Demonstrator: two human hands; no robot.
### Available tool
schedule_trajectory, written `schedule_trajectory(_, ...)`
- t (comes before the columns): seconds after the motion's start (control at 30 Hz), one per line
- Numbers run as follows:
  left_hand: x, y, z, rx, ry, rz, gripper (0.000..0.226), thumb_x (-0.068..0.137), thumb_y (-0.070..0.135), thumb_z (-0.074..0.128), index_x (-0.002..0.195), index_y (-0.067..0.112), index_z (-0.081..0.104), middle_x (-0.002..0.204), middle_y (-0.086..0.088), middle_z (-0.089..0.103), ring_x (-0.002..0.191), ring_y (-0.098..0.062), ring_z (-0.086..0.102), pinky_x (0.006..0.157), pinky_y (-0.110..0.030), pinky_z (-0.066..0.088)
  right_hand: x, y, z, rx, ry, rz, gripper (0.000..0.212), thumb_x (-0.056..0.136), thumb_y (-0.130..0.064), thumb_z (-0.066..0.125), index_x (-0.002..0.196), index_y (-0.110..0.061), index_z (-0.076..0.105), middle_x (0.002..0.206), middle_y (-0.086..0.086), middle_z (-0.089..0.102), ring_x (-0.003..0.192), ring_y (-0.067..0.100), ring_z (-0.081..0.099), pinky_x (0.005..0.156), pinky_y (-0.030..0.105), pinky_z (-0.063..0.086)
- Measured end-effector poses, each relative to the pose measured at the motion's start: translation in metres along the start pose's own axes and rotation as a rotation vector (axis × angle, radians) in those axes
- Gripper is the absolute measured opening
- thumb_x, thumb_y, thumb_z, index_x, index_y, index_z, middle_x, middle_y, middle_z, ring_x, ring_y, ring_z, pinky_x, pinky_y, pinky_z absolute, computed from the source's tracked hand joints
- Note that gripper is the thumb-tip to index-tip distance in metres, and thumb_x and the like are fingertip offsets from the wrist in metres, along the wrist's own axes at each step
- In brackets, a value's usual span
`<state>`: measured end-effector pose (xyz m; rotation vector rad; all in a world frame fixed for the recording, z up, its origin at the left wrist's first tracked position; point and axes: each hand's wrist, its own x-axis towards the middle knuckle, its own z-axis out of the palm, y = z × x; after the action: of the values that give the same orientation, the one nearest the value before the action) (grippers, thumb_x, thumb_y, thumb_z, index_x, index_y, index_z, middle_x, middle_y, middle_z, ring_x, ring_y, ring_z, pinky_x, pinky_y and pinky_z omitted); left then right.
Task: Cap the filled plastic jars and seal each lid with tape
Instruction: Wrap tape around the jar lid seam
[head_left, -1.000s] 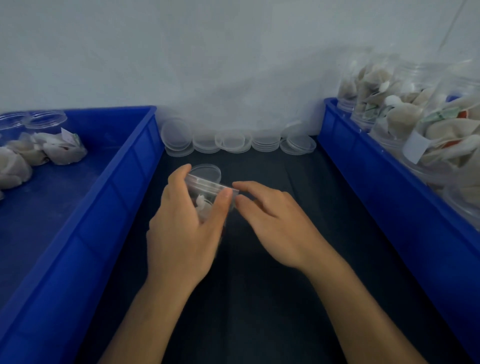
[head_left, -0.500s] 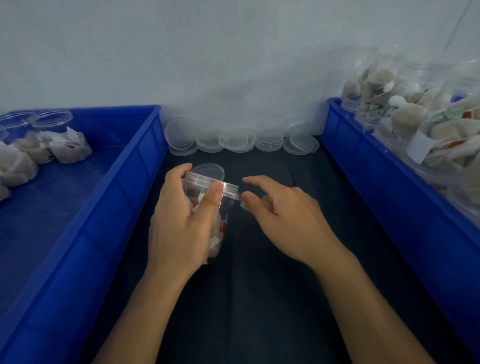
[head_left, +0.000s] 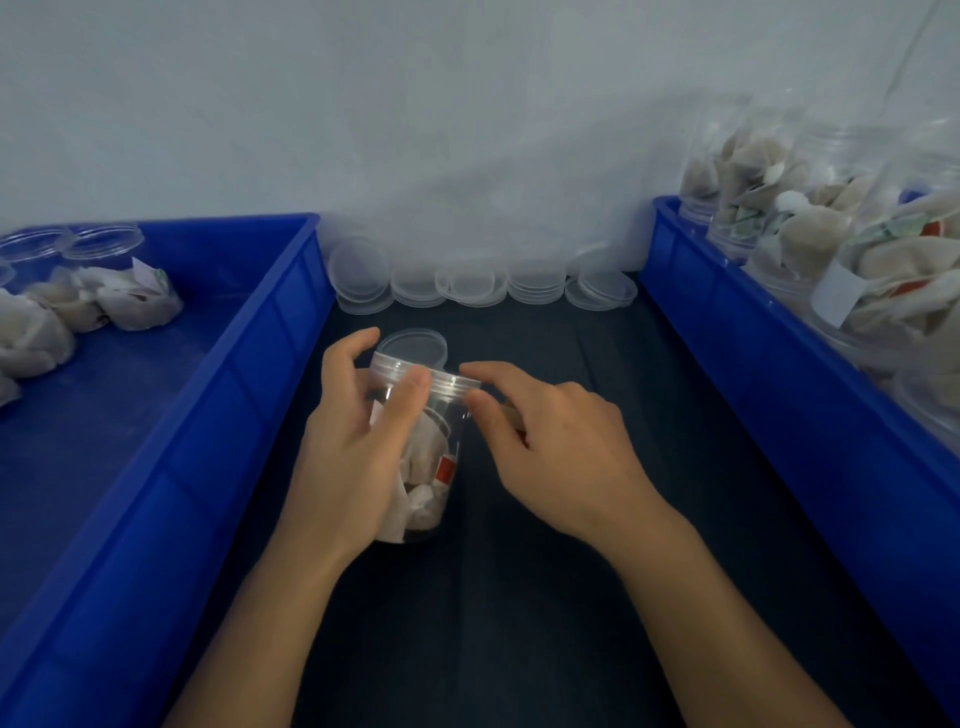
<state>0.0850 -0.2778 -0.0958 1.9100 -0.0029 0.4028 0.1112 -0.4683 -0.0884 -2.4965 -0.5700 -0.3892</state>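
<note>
A clear plastic jar (head_left: 428, 467) filled with white sachets stands upright on the dark table, a clear lid (head_left: 444, 383) on its mouth. My left hand (head_left: 353, 457) grips the jar from the left, thumb across its front just under the lid. My right hand (head_left: 561, 447) pinches the lid's right rim, forefinger on top and thumb at the side. A small tan bit shows behind the thumb; I cannot tell what it is. A loose clear lid (head_left: 413, 345) lies right behind the jar.
Stacks of clear lids (head_left: 472, 283) line the wall. A blue bin (head_left: 249, 364) on the left holds open jars (head_left: 104, 244) and loose sachets (head_left: 135, 296). Another blue bin (head_left: 753, 364) on the right holds several filled jars (head_left: 831, 234).
The jar went from tilted in my left hand to upright on the table. My right hand drew slightly away from the lid, then came back to its rim.
</note>
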Motion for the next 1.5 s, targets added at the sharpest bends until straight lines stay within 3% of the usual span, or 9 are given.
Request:
schedule_trajectory(0.17,0.0,0.003,0.005,0.362,0.135,0.07,0.087,0.078,0.089,0.047,0.149,0.039,0.041,0.13,0.018,0.054,0.104,0.006,0.057,0.079,-0.018,0.044,-0.002,-0.007,0.0,-0.023,-0.005,0.002,0.05,0.107,-0.056,0.023,0.146,-0.04,0.05,0.071,-0.014,0.063,0.067,0.011,0.063,0.067,0.039,0.051)
schedule_trajectory(0.3,-0.001,0.003,0.006,0.309,0.125,0.019,0.089,0.083,0.087,0.036,0.157,0.038,0.036,0.128,0.022,0.059,0.11,-0.002,0.061,0.092,-0.033,0.052,-0.003,-0.005,-0.001,0.248,-0.085,0.046,0.042,0.11,-0.034,0.038,0.152,-0.039,0.046,0.06,-0.009,0.058,0.057,0.014,0.057,0.061,0.032,0.04)
schedule_trajectory(0.47,0.001,0.003,0.006,0.264,0.118,-0.025,0.079,0.083,0.084,0.028,0.151,0.043,0.035,0.126,0.018,0.06,0.107,-0.005,0.061,0.094,-0.044,0.052,-0.003,-0.005,-0.003,0.236,-0.085,0.047,0.041,0.11,-0.044,0.039,0.15,-0.038,0.047,0.057,-0.011,0.055,0.056,0.013,0.057,0.062,0.035,0.044)
schedule_trajectory(0.73,0.007,-0.005,-0.006,0.053,0.098,-0.005,0.074,0.084,0.078,0.042,0.145,0.038,0.054,0.114,0.029,0.066,0.104,0.014,0.061,0.084,-0.023,0.047,0.001,-0.004,-0.002,0.075,-0.043,0.025,0.05,0.102,-0.06,0.027,0.143,-0.041,0.051,0.066,-0.015,0.059,0.067,0.012,0.063,0.073,0.044,0.056)
schedule_trajectory(0.93,0.005,-0.003,-0.003,-0.127,0.021,0.002,0.024,0.096,0.061,0.049,0.112,0.055,0.066,0.11,0.019,0.072,0.101,-0.001,0.071,0.08,-0.018,0.055,0.002,-0.005,-0.001,0.103,-0.065,0.05,0.051,0.102,-0.063,0.027,0.14,-0.043,0.053,0.068,-0.017,0.055,0.072,0.013,0.064,0.075,0.044,0.056)
schedule_trajectory(1.03,0.007,-0.005,-0.005,-0.184,-0.019,-0.013,0.034,0.096,0.061,0.05,0.121,0.043,0.066,0.114,0.01,0.073,0.106,-0.011,0.072,0.083,-0.025,0.058,0.0,-0.007,-0.002,0.118,-0.066,0.071,0.052,0.099,-0.066,0.026,0.138,-0.044,0.053,0.075,-0.015,0.062,0.077,0.016,0.066,0.078,0.045,0.056)
schedule_trajectory(1.17,0.006,-0.004,-0.005,-0.207,-0.054,-0.03,0.042,0.093,0.064,0.053,0.13,0.043,0.058,0.115,0.021,0.07,0.105,-0.006,0.073,0.076,-0.018,0.059,-0.001,-0.01,-0.002,0.126,-0.04,0.083,0.055,0.096,-0.069,0.024,0.135,-0.045,0.054,0.082,-0.013,0.069,0.078,0.015,0.068,0.078,0.044,0.057)
schedule_trajectory(1.3,0.003,0.0,-0.001,0.075,0.047,0.031,0.079,0.078,0.079,0.058,0.145,0.04,0.042,0.121,0.023,0.064,0.107,0.005,0.066,0.084,-0.024,0.056,-0.002,-0.011,-0.002,0.136,-0.007,0.084,0.056,0.096,-0.07,0.026,0.135,-0.043,0.057,0.077,-0.014,0.069,0.073,0.01,0.067,0.075,0.042,0.057)
schedule_trajectory(1.5,-0.004,0.003,0.008,0.353,0.133,0.089,0.088,0.08,0.087,0.052,0.152,0.04,0.035,0.127,0.025,0.059,0.105,0.005,0.062,0.087,-0.023,0.051,-0.004,-0.015,0.001,0.077,0.027,0.052,0.063,0.097,-0.069,0.019,0.137,-0.038,0.057,0.077,-0.014,0.069,0.069,0.01,0.066,0.07,0.039,0.055)
